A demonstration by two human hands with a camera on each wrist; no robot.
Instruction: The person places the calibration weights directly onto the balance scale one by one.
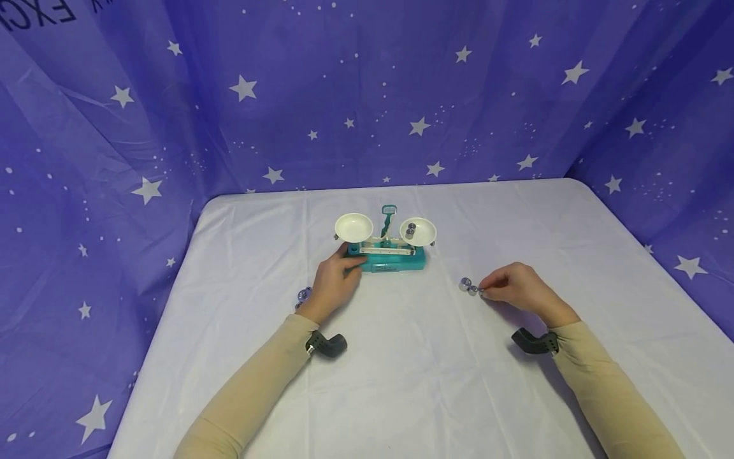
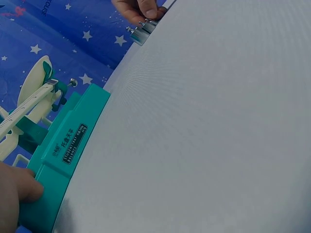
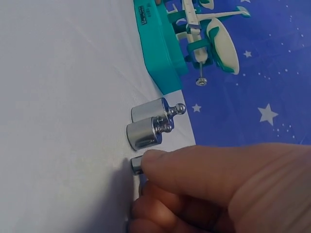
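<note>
A green tray balance with two white pans stands near the back middle of the table. My left hand holds the left end of its base, a digit pressed against the front face in the left wrist view. Two metal weights are in the right pan; the left pan holds nothing. Right of the balance, my right hand pinches a small metal weight at the table, its top hidden by the thumb. Beside it two larger knobbed weights stand close together.
More shiny metal pieces lie left of my left wrist, partly hidden by it. A white cloth covers the table. Purple star-printed curtains hang behind it and at both sides.
</note>
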